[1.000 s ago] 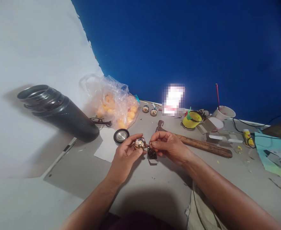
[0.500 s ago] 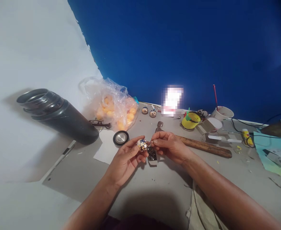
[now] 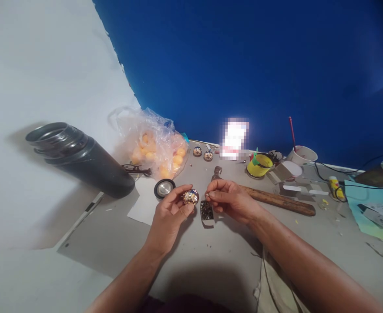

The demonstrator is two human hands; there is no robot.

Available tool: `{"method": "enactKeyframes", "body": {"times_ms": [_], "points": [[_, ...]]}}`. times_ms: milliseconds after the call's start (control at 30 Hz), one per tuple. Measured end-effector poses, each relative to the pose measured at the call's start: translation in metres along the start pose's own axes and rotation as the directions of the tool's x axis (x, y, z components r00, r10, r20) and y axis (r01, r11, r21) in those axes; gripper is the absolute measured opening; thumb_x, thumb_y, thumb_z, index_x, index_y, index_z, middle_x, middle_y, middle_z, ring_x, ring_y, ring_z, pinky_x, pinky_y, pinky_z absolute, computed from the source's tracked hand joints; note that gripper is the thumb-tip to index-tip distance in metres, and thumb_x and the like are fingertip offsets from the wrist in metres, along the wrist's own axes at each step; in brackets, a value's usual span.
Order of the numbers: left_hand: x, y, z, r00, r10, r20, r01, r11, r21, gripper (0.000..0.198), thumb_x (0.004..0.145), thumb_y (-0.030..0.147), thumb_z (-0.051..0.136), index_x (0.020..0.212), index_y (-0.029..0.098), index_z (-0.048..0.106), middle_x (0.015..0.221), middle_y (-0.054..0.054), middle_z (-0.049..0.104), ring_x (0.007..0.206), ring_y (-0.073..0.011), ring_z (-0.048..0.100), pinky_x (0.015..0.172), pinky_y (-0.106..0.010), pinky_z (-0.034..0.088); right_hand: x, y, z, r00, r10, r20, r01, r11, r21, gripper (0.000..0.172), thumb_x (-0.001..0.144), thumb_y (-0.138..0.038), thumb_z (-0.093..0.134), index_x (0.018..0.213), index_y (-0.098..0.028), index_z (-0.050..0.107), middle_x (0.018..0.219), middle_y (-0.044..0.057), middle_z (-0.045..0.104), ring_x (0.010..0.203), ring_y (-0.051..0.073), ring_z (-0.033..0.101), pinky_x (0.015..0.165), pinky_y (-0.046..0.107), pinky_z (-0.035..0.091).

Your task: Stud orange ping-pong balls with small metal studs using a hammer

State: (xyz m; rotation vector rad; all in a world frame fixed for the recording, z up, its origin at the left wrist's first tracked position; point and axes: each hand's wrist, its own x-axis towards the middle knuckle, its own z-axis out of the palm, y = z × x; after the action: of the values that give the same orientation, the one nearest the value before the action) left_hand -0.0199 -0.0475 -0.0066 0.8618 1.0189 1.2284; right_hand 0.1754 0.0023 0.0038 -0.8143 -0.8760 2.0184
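Observation:
My left hand (image 3: 168, 219) holds a small ball (image 3: 190, 197) covered in shiny metallic thumbtack heads, gripped between thumb and fingers. Close by on the right, the thumb and forefinger of my right hand (image 3: 229, 200) pinch a tiny shiny thumbtack (image 3: 207, 194), a little apart from the ball. Below and between both hands, an open little box (image 3: 206, 211) full of dark, glinting tacks lies on the table. Two similar shiny balls, one on the left (image 3: 197, 151) and one on the right (image 3: 208, 155), sit farther back.
A hammer (image 3: 276, 200) lies behind my right hand. To the left lean a dark flask (image 3: 90, 161) and its round lid (image 3: 164, 188), near a plastic bag (image 3: 159, 143) of orange balls. A yellow tub (image 3: 259, 165), paper cup (image 3: 302, 154) and glue stick (image 3: 336, 187) stand rightward.
My left hand has turned the ball and shifted it slightly left, away from my right hand. The box of tacks shows more fully. My right hand stays nearly still, pinching.

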Motion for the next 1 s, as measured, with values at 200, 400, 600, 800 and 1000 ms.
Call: {"method": "enactKeyframes", "body": {"times_ms": [200,400,600,800,1000], "points": [[0.0004,-0.0017,-0.0009,0.999,0.037,-0.024,-0.035,0.997,0.074,0.049,0.075,0.025,0.086,0.120,0.022,0.069,0.106,-0.004,0.071,0.098,-0.0171,0.065,0.085,-0.027,0.052,0.0006,0.0019,-0.0025,1.000,-0.004,0.029,0.004,1.000,0.003,0.033,0.060,-0.031,0.095,0.076,-0.014,0.072,0.067,0.002,0.068,0.052,0.008,0.051,0.043,0.018,0.037],[-0.0005,0.0016,0.0019,1.000,0.006,-0.005,-0.006,0.999,0.052,0.047,0.071,0.024,0.088,0.115,0.021,0.070,0.096,-0.002,0.072,0.087,-0.0143,0.066,0.080,-0.026,0.053,0.0016,0.0029,-0.0036,1.000,-0.001,0.031,0.001,1.000,-0.009,0.031,0.061,-0.031,0.095,0.077,-0.014,0.073,0.066,0.002,0.067,0.053,0.008,0.051,0.044,0.018,0.037],[-0.0014,0.0032,0.0037,0.999,0.027,-0.026,-0.023,0.992,0.123,0.050,0.069,0.024,0.088,0.116,0.018,0.070,0.094,-0.003,0.072,0.090,-0.0177,0.068,0.085,-0.031,0.055,0.0015,0.0032,-0.0040,1.000,0.003,0.029,-0.003,1.000,-0.010,0.031,0.061,-0.030,0.095,0.076,-0.014,0.073,0.066,0.002,0.066,0.052,0.008,0.050,0.044,0.019,0.036],[-0.0033,-0.0016,0.0013,0.973,0.211,-0.090,-0.164,0.915,0.369,0.052,0.074,0.023,0.083,0.123,0.024,0.067,0.109,-0.004,0.070,0.098,-0.0190,0.066,0.092,-0.033,0.053,0.0021,0.0025,-0.0048,0.999,-0.002,0.039,0.002,1.000,0.003,0.030,0.061,-0.029,0.094,0.076,-0.014,0.073,0.066,0.002,0.066,0.052,0.008,0.050,0.044,0.019,0.035],[-0.0033,0.0003,0.0012,0.970,0.233,-0.068,-0.198,0.922,0.332,0.042,0.070,0.026,0.088,0.108,0.022,0.071,0.098,-0.003,0.071,0.090,-0.0176,0.067,0.087,-0.031,0.054,0.0019,0.0029,-0.0057,0.999,0.014,0.043,-0.014,1.000,-0.008,0.031,0.061,-0.030,0.094,0.076,-0.014,0.072,0.066,0.002,0.067,0.050,0.007,0.049,0.044,0.019,0.036]]}}
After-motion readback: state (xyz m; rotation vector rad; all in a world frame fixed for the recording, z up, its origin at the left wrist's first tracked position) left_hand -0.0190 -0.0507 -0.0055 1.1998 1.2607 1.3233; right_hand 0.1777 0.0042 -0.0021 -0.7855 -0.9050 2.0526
